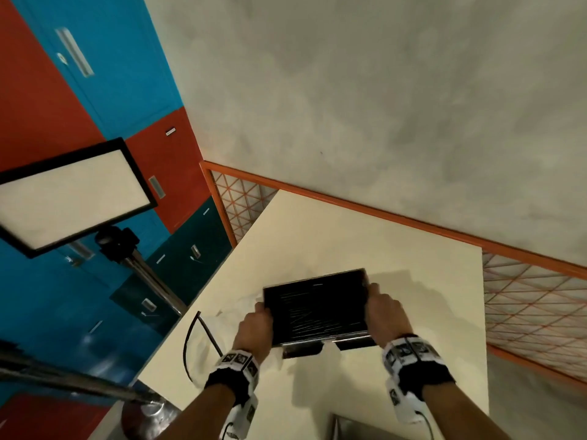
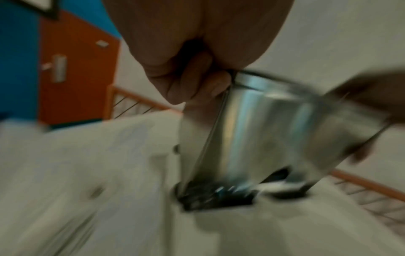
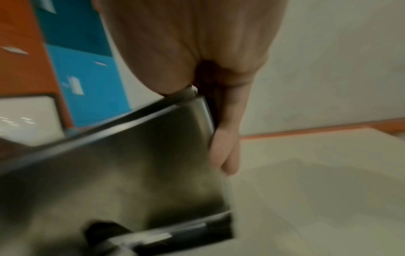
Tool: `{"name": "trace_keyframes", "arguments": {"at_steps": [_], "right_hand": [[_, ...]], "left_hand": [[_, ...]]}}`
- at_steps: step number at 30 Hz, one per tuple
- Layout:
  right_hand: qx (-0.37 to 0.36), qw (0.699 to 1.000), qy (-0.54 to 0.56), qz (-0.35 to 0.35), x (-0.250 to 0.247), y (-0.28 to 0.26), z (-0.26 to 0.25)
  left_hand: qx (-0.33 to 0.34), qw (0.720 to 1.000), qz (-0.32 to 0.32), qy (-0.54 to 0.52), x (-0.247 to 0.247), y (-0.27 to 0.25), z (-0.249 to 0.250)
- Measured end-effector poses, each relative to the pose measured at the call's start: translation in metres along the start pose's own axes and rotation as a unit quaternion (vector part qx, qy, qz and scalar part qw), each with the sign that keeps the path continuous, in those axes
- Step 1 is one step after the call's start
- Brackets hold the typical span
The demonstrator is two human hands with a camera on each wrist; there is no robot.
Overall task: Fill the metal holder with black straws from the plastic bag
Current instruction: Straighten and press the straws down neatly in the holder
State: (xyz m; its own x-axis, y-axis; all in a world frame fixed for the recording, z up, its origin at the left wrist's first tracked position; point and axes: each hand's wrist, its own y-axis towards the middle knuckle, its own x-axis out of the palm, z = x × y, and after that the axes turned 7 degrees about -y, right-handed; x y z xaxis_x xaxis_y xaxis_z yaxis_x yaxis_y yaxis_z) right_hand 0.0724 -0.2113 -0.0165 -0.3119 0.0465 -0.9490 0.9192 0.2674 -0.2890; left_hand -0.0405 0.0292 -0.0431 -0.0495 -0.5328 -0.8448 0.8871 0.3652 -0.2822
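Note:
A rectangular metal holder point(image 1: 351, 342) stands on the cream table point(image 1: 413, 265), packed with black straws point(image 1: 317, 309) lying flat. My left hand point(image 1: 255, 327) grips its left end and my right hand point(image 1: 382, 309) grips its right end. The blurred left wrist view has my left fingers point(image 2: 192, 84) curled on the rim of the shiny holder point(image 2: 263, 129), with straw ends point(image 2: 210, 195) showing at its bottom opening. Seen from the right wrist, my right fingers point(image 3: 225, 147) wrap the corner of the holder point(image 3: 131, 155). Something pale and wrinkled point(image 1: 233, 308) beside the holder's left end may be the plastic bag.
A black cable point(image 1: 190, 341) loops over the table's left edge. A light panel point(image 1: 73, 195) on a stand sits to the left, in front of blue and red lockers point(image 1: 95, 90). An orange mesh fence point(image 1: 533, 306) runs behind and right. Another metal object point(image 1: 349, 427) pokes in at the bottom.

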Motion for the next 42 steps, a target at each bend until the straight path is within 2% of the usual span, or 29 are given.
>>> {"name": "trace_keyframes", "arguments": {"at_steps": [3,6,8,11,16,18,20,21,23,25,26,30,34,38,42], "right_hand": [[0.080,0.994,0.076,-0.026,0.008,-0.004,0.028],[0.089,0.983,0.155,-0.030,0.014,-0.010,0.032],[0.081,0.983,0.163,-0.021,0.016,-0.011,0.033],[0.059,0.992,0.113,0.003,0.006,-0.014,0.028],[0.000,0.999,-0.045,0.019,-0.021,-0.021,0.012],[0.014,0.999,-0.045,0.011,-0.021,-0.020,0.016],[0.030,0.999,-0.022,0.003,-0.016,-0.019,0.021],[0.031,0.999,-0.011,0.003,-0.011,-0.019,0.023],[0.030,1.000,0.000,0.006,-0.003,-0.018,0.025],[0.029,0.999,0.014,0.006,0.007,-0.013,0.030],[0.031,0.999,0.022,0.004,0.011,-0.010,0.032],[0.027,0.999,0.032,-0.008,0.024,0.004,0.041],[0.031,0.999,0.040,-0.015,0.030,0.014,0.041],[0.032,0.998,0.047,-0.021,0.029,0.022,0.040],[0.041,0.998,0.036,-0.023,0.028,0.024,0.037]], "left_hand": [[0.053,0.998,0.037,0.008,-0.016,0.009,0.037],[0.060,0.997,0.027,0.034,-0.030,0.017,0.054],[0.064,0.997,0.017,0.047,-0.033,0.015,0.050],[0.047,0.998,0.026,0.013,-0.026,0.011,0.035],[-0.023,0.998,-0.012,-0.056,0.001,-0.004,0.007],[-0.005,0.996,0.039,-0.076,-0.001,-0.010,0.015],[0.070,0.991,0.103,-0.053,-0.005,-0.007,0.032],[0.124,0.987,0.098,-0.031,-0.004,-0.004,0.041],[0.200,0.979,0.008,0.025,0.002,0.005,0.055],[0.217,0.968,-0.078,0.093,0.010,0.017,0.059],[0.219,0.963,-0.099,0.118,0.013,0.023,0.058],[0.208,0.959,-0.116,0.153,0.016,0.036,0.054],[0.200,0.961,-0.102,0.163,0.019,0.044,0.052],[0.185,0.973,-0.079,0.117,0.027,0.049,0.053],[0.180,0.977,0.018,0.111,0.023,0.043,0.046]]}}
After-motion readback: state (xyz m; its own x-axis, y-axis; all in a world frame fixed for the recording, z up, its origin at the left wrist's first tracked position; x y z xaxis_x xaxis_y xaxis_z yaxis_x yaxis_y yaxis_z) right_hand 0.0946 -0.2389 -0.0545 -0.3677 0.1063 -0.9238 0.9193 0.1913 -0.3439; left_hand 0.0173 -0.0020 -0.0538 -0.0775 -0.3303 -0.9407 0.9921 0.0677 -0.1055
